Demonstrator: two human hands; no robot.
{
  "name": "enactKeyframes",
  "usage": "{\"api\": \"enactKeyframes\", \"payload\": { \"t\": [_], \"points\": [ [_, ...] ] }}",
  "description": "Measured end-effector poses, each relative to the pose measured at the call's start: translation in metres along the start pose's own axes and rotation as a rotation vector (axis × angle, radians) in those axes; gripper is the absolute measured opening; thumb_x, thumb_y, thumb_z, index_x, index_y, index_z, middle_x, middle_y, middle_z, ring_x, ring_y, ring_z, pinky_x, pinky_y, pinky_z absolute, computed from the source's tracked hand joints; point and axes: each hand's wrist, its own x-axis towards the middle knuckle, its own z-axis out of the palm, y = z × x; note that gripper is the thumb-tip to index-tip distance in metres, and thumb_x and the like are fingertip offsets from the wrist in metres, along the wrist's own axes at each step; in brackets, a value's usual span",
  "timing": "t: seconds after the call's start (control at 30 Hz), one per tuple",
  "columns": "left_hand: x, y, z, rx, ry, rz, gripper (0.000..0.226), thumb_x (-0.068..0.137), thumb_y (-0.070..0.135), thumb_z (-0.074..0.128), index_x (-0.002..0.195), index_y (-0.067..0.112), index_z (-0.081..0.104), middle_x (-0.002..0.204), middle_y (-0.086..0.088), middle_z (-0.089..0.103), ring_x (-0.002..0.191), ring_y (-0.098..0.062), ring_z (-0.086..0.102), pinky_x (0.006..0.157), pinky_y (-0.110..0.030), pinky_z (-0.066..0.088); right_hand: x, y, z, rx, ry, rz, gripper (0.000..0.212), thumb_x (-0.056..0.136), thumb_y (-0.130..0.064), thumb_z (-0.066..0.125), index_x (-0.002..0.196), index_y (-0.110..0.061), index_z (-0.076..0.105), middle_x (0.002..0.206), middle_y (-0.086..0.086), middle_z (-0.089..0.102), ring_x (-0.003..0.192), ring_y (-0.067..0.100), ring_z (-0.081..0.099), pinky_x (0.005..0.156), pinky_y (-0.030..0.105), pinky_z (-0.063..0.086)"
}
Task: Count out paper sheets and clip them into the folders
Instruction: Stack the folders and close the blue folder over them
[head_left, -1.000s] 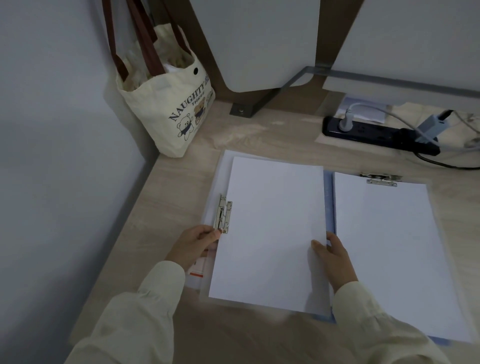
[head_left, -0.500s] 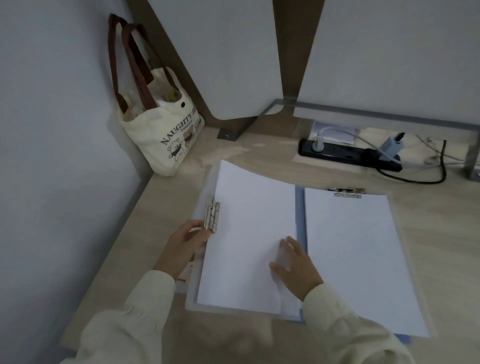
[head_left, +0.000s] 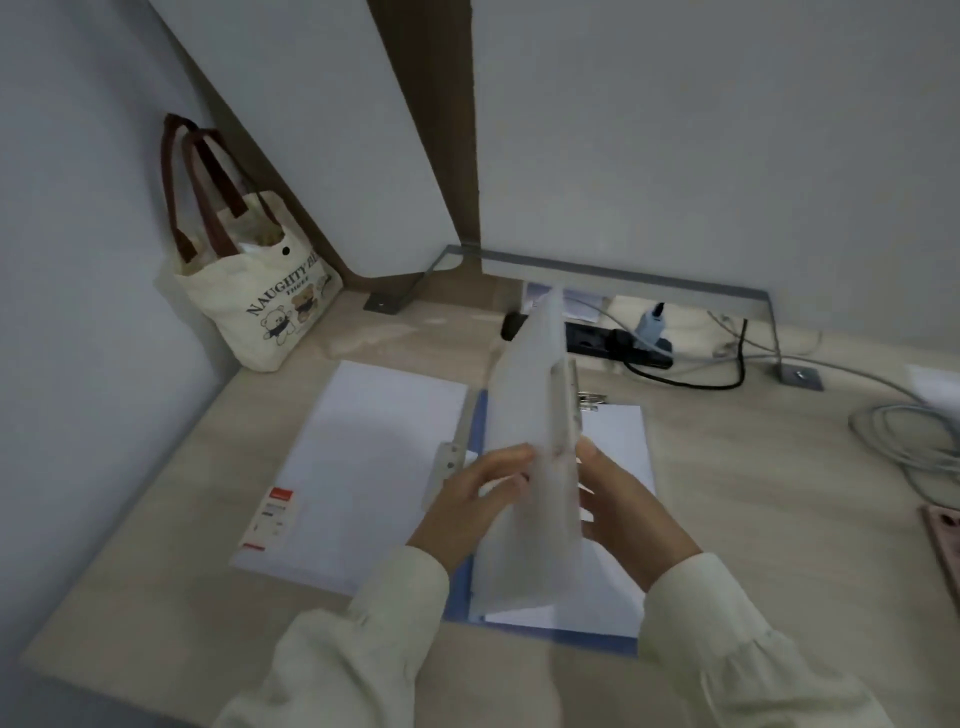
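While standing on edge above the blue folder, gripped from both sides: clear folder, left hand and right hand fingers curled against it. Flat alongside, paper stack.

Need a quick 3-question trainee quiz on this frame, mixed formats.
1. True or false: the tote bag lies flat on the desk.
2. What do the left hand and right hand hold between them? A) a translucent folder B) a power strip C) a cable
3. Fill in: the red-and-white label lies at the ___ edge of the paper stack.

Key: 1 false, it stands upright; 2 A; 3 left.
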Motion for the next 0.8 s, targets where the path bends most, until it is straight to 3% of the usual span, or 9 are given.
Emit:
{"api": "enactKeyframes", "payload": {
  "t": [0.1,0.17,0.23,0.33,0.43,0.53,0.63,0.8],
  "points": [
    [0.007,-0.023,0.033,0.067,-0.054,-0.068,0.025,0.091,0.014,0.052,0.109,0.031,0.058,0.117,0.016,0.055,0.122,-0.007,0.049,0.091,-0.006,0.04,-0.009,0.014,-0.048,0.018,0.168,0.002,0.025,0.088,-0.022,0.054,0.111,-0.019,0.063,0.101,0.003,0.073,0.091,0.023,0.068,0.081,0.035,0.053],
    [0.01,-0.042,0.046,0.164,-0.013,-0.174,0.03,0.092,0.018,0.05,0.121,0.027,0.052,0.124,0.013,0.047,0.125,-0.009,0.043,0.099,-0.017,0.038,-0.006,0.032,-0.076,0.006,0.323,0.045,0.023,0.089,-0.005,0.049,0.109,-0.009,0.059,0.093,0.008,0.068,0.079,0.025,0.063,0.072,0.032,0.051],
    [0.009,-0.059,0.054,0.267,0.099,-0.328,0.043,0.092,0.017,0.049,0.134,0.02,0.04,0.132,0.003,0.04,0.122,-0.015,0.043,0.101,-0.03,0.04,-0.001,0.051,-0.099,-0.086,0.423,0.1,0.028,0.088,0.002,0.045,0.114,-0.002,0.055,0.099,0.016,0.063,0.078,0.027,0.058,0.071,0.032,0.048],
    [0.012,-0.083,0.057,0.258,0.22,-0.441,0.051,0.088,0.013,0.051,0.136,0.014,0.034,0.136,-0.009,0.042,0.107,-0.023,0.051,0.084,-0.032,0.05,0.012,0.081,-0.124,-0.307,0.5,0.171,0.038,0.087,0.005,0.045,0.125,0.005,0.049,0.124,0.024,0.055,0.101,0.031,0.053,0.089,0.037,0.04],
    [0.017,-0.097,0.058,0.225,0.259,-0.521,0.059,0.086,0.019,0.054,0.139,0.019,0.029,0.132,-0.01,0.046,0.112,-0.028,0.053,0.088,-0.041,0.053,0.022,0.107,-0.136,-0.376,0.534,0.254,0.046,0.085,-0.002,0.052,0.131,0.001,0.044,0.134,0.022,0.047,0.118,0.038,0.048,0.094,0.037,0.038],
    [0.02,-0.098,0.059,0.063,0.277,-0.583,0.045,0.088,0.023,0.056,0.13,0.011,0.042,0.115,-0.009,0.057,0.094,-0.022,0.058,0.066,-0.026,0.05,0.026,0.124,-0.146,-0.335,0.552,0.344,0.059,0.082,-0.012,0.06,0.137,-0.007,0.04,0.141,0.02,0.039,0.123,0.039,0.045,0.104,0.047,0.036],
    [0.021,-0.095,0.063,0.022,0.163,-0.588,0.042,0.089,0.032,0.055,0.124,0.008,0.048,0.11,-0.006,0.057,0.091,-0.016,0.055,0.063,-0.018,0.043,0.031,0.124,-0.155,-0.228,0.59,0.365,0.082,0.063,-0.02,0.073,0.135,-0.002,0.041,0.132,0.018,0.048,0.11,0.03,0.049,0.093,0.04,0.039],
    [0.018,-0.083,0.053,0.047,0.214,-0.457,0.033,0.089,0.035,0.054,0.115,0.015,0.048,0.11,-0.002,0.058,0.087,-0.011,0.054,0.064,-0.013,0.041,0.025,0.102,-0.144,-0.146,0.638,0.388,0.039,0.087,-0.007,0.057,0.119,0.014,0.051,0.108,0.017,0.052,0.095,0.027,0.045,0.087,0.04,0.036]
  ]
}}
